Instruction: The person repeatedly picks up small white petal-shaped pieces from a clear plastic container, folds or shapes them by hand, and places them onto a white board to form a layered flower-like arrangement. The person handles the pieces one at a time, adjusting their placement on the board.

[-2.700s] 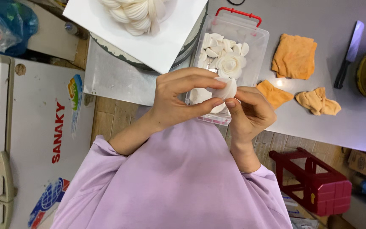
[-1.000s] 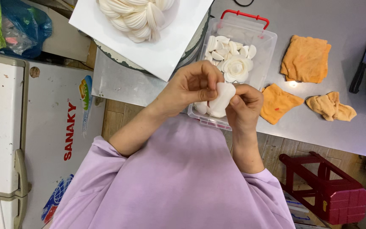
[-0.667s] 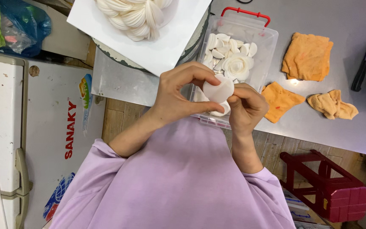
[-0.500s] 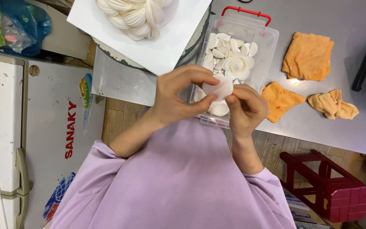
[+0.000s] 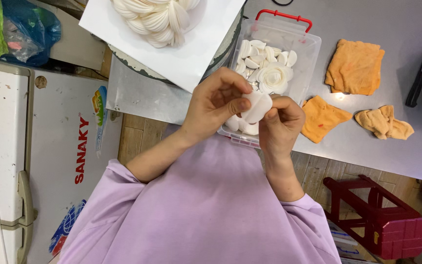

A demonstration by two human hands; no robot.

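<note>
Over the near edge of the grey metal worktop [image 5: 367, 146], left hand [image 5: 218, 105] and right hand [image 5: 280, 122] pinch a thin white petal-shaped slice [image 5: 256, 106] between their fingers above the clear plastic box [image 5: 305, 68]; light, even pressure should avoid tearing it.

A small white petal-shaped piece [image 5: 256, 106] — smooth, flat and rounded — is pinched upright between the fingertips of the left hand [image 5: 219, 104] and the right hand [image 5: 280, 122], just above the near end of a clear plastic box [image 5: 308, 58] with a red handle. More white petals are heaped loosely in that box, and among them a finished white flower [image 5: 273, 78] is seen lying face up.
</note>
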